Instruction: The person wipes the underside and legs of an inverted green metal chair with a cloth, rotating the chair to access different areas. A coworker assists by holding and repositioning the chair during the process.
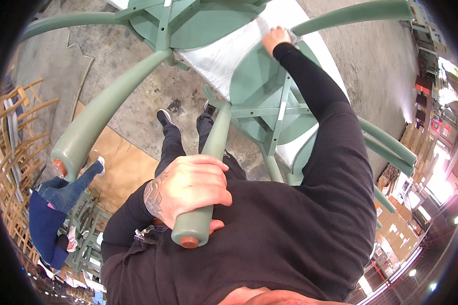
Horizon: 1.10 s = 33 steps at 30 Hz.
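My left hand point(198, 184) is wrapped around a green chair leg point(218, 133), close to its brown-tipped end. That leg belongs to an upturned green chair point(254, 76) with crossed braces under its seat. My right arm reaches across this chair, and my right hand point(277, 40) is closed at the base of another green leg point(356, 15). A small pale bit shows beside its fingers, too blurred to name. The chair rests on a surface covered in clear plastic wrap point(216, 58). Beyond it lies a second upturned green chair point(203, 25), one thick leg pointing toward the left.
More green chair legs point(389, 147) stick out at the right. Bare wooden chair frames point(23, 137) are piled at far left. A person in a blue top point(46, 223) is near stacked green chairs point(89, 249). Cardboard point(119, 155) covers part of the concrete floor; boxes point(399, 231) stand lower right.
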Each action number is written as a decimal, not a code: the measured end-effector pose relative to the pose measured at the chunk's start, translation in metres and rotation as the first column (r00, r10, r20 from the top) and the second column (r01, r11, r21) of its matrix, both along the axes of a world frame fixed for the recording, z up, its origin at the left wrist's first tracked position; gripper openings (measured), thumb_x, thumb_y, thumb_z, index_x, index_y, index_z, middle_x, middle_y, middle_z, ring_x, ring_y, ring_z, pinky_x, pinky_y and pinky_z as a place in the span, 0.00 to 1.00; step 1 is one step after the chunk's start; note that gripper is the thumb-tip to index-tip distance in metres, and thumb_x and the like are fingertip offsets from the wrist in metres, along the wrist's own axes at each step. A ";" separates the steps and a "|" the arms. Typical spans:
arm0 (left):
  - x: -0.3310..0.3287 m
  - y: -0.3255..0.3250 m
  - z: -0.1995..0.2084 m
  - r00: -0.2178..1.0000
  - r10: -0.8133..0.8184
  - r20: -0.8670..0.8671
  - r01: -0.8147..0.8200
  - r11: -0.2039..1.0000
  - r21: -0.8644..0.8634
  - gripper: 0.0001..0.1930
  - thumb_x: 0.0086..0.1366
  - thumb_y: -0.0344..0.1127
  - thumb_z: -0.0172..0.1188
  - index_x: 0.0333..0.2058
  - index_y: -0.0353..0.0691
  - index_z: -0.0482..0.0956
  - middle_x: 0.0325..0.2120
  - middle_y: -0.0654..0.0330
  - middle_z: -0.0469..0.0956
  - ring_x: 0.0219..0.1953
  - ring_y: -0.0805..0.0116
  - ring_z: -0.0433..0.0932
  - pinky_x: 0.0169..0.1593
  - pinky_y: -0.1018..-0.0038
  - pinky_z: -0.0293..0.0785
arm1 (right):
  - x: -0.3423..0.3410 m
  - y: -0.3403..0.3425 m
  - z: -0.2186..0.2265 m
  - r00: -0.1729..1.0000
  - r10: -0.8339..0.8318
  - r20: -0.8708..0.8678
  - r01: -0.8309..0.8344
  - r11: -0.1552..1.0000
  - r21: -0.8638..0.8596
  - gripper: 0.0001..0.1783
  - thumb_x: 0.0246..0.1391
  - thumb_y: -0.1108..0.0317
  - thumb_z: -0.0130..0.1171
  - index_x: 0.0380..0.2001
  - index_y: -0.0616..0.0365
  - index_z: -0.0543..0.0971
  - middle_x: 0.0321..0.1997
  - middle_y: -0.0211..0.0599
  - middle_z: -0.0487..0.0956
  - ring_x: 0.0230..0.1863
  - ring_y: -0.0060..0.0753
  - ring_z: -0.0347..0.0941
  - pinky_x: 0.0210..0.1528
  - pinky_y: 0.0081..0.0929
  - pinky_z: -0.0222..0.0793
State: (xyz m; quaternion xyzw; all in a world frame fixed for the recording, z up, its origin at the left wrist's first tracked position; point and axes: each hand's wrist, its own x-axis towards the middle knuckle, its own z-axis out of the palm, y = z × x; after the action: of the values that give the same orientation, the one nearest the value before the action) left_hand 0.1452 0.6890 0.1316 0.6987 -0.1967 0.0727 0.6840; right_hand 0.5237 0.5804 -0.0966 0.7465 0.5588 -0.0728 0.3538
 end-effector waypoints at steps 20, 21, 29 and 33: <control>0.008 0.005 -0.002 0.998 -0.040 0.048 0.040 0.999 0.001 0.17 0.44 0.37 0.74 0.32 0.38 0.80 0.26 0.59 0.79 0.30 0.57 0.81 0.45 0.58 0.80 | -0.035 -0.024 -0.032 0.860 -0.379 -0.342 0.506 0.550 0.665 0.23 0.54 0.56 0.69 0.49 0.53 0.78 0.58 0.50 0.74 0.65 0.57 0.66 0.68 0.56 0.59; 0.008 0.006 -0.001 0.997 -0.062 0.035 0.062 0.998 -0.006 0.17 0.44 0.37 0.74 0.31 0.38 0.80 0.26 0.59 0.79 0.29 0.57 0.81 0.46 0.58 0.80 | -0.029 -0.015 -0.031 0.897 -0.374 -0.236 0.427 0.597 0.679 0.24 0.55 0.54 0.67 0.51 0.53 0.78 0.65 0.53 0.68 0.69 0.61 0.60 0.71 0.60 0.53; 0.013 0.000 -0.005 0.998 -0.020 0.060 0.020 1.000 0.001 0.17 0.44 0.37 0.75 0.31 0.38 0.80 0.26 0.58 0.79 0.30 0.57 0.81 0.46 0.58 0.80 | -0.174 -0.062 -0.030 0.651 -0.386 -0.654 0.713 0.605 0.353 0.32 0.48 0.68 0.61 0.60 0.47 0.75 0.72 0.66 0.59 0.67 0.77 0.59 0.68 0.61 0.63; 0.011 -0.001 -0.005 0.998 0.001 0.070 0.000 1.000 -0.014 0.17 0.43 0.37 0.75 0.31 0.38 0.80 0.26 0.58 0.79 0.30 0.57 0.81 0.46 0.58 0.80 | -0.150 -0.074 -0.028 0.717 -0.219 -0.662 0.614 0.649 0.449 0.19 0.53 0.69 0.60 0.50 0.45 0.82 0.56 0.46 0.75 0.59 0.54 0.71 0.59 0.48 0.73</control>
State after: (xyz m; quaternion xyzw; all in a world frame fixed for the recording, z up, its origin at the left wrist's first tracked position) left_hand 0.1564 0.6883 0.1268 0.6911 -0.2198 0.0985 0.6814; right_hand 0.3735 0.5066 -0.1250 0.8779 0.4276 -0.1724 -0.1292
